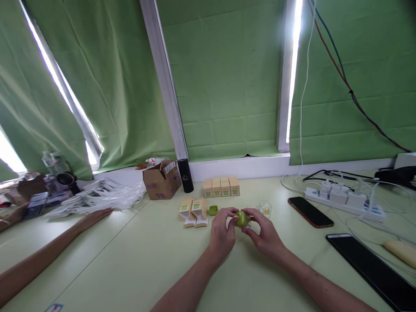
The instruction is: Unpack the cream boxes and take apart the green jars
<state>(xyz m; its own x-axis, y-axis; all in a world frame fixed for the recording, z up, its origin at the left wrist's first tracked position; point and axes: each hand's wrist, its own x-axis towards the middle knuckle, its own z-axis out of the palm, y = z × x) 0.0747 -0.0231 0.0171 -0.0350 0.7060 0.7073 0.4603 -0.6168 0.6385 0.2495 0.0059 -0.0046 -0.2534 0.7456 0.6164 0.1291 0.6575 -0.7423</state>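
Between my two hands, just above the table, is a small round green object [241, 219] with a glossy surface; its exact kind I cannot make out. My left hand [224, 229] pinches it from the left with thumb and fingertips. From the right, the thumb and fingers of my right hand [264, 232] close on the same object. Just behind my right hand stands a clear container [265, 208] with something yellow inside. A small square green tray [213, 210] lies beyond my left hand. Left of it, two opened cardboard boxes [194, 212] rest side by side.
Several small closed boxes [221, 187] stand in a row near the wall, beside a black cylinder [185, 175] and a larger carton [161, 180]. At right lie a phone [310, 212], a tablet [373, 268] and a power strip [344, 203]. Another person's arm [55, 247] rests at left.
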